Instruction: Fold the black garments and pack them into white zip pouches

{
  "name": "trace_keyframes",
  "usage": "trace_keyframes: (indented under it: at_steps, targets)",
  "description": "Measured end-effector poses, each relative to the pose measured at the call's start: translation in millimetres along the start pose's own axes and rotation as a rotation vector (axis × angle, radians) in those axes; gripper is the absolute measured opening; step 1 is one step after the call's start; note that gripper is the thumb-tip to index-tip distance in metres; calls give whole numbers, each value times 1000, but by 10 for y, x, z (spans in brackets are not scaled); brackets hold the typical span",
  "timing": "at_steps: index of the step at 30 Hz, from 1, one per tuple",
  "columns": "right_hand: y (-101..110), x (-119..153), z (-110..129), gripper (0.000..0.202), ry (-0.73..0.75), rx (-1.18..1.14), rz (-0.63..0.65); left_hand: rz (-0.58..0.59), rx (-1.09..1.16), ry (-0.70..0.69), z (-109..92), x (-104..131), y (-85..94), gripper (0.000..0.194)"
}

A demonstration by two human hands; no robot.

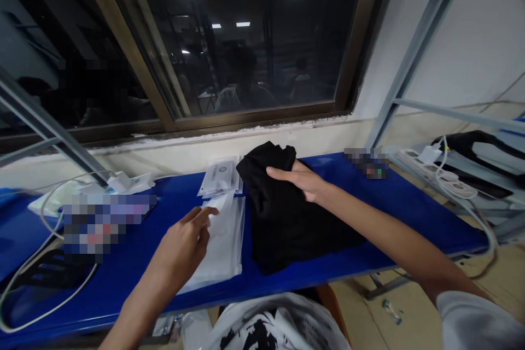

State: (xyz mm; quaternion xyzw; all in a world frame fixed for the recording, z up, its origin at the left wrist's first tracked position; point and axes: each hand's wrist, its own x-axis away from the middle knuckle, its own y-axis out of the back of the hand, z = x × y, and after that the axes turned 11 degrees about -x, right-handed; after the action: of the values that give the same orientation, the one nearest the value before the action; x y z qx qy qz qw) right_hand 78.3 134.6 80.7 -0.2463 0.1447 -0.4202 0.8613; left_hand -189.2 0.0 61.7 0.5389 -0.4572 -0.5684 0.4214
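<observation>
My right hand [301, 178] grips a folded black cloth garment [274, 219] near its upper end, thumb on top and fingers behind it. The garment's lower part rests on the blue tabletop. To its left lies a stack of whitish translucent zip bags [223, 246]. My left hand [186, 238] is over the left edge of these bags, fingers curled and index fingertip on the upper one, pinching at a raised white edge. Its other fingertips are partly hidden. Behind them sits a smaller pile of printed plastic bags [220, 175].
The blue table [328, 164] stands against a wall below a dark window [254, 54]. Grey metal posts [414, 49] rise at both sides. White cables and a power strip [437, 169] are at the right; a charger [118, 181] and looping cable lie left. Two blurred-out items rest on the table.
</observation>
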Motion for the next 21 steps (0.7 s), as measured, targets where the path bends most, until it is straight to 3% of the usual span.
trace_keyframes:
  at_steps: [3,5,10,12,16,21]
  targets:
    - [-28,67,14,45,19,66,54,-219,-33,-8,-195,-25,202,39]
    - [-44,102,23,43,21,97,86,-277,-42,-19,-338,-129,253,40]
    - [-77,129,56,37,33,189,121,-218,-135,-53,-607,-461,182,32]
    - [-69,106,64,37,61,248,101,-245,-105,-50,-658,-539,133,31]
    - [17,-5,31,32,116,398,11,-376,-11,-30,-710,-571,66,38]
    - [144,-165,-46,9,260,866,-94,-335,-35,-108,-865,-498,-24,45]
